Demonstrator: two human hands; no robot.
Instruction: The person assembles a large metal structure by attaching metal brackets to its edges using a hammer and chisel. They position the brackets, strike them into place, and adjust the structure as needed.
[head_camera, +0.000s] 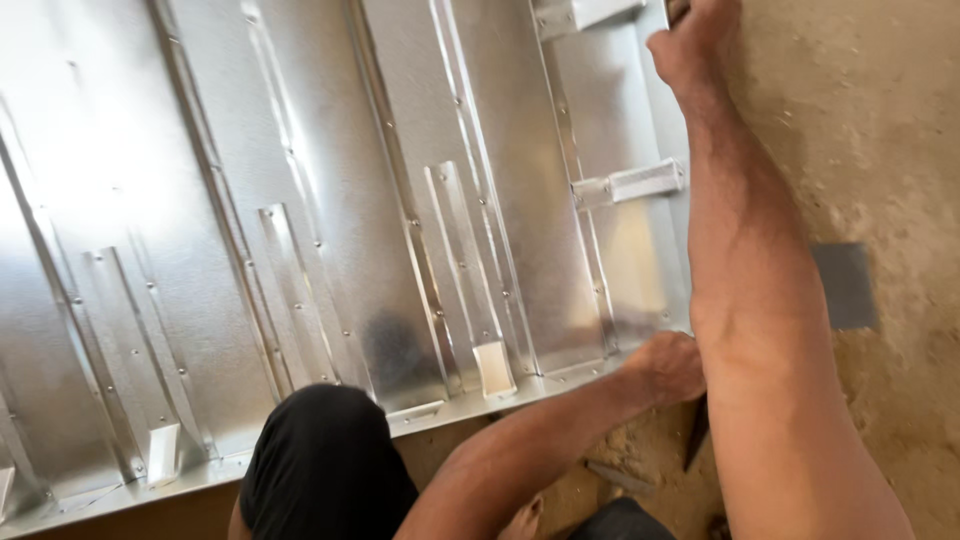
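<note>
So we've got a big galvanized sheet-metal panel (330, 200) lying flat on the dirt floor (880, 150), shiny side up, with riveted ribs running along it and a couple of small angle brackets (630, 183) fixed near its right edge. Our left hand (665, 365) is down at the near right corner of the panel, touching the edge there; it looks curled into the corner, but the fingers are tucked under and we can't tell whether they're pinching the metal or just pressed against it. Our right hand (690, 35) is stretched way out along the right edge, up at the top of the view, closed over the rim of the panel, fingers together as far as we can see. A black-clad knee (320, 460) sits at the near edge, and a small grey flat piece (845, 285) lies on the floor just right of our forearm.
</note>
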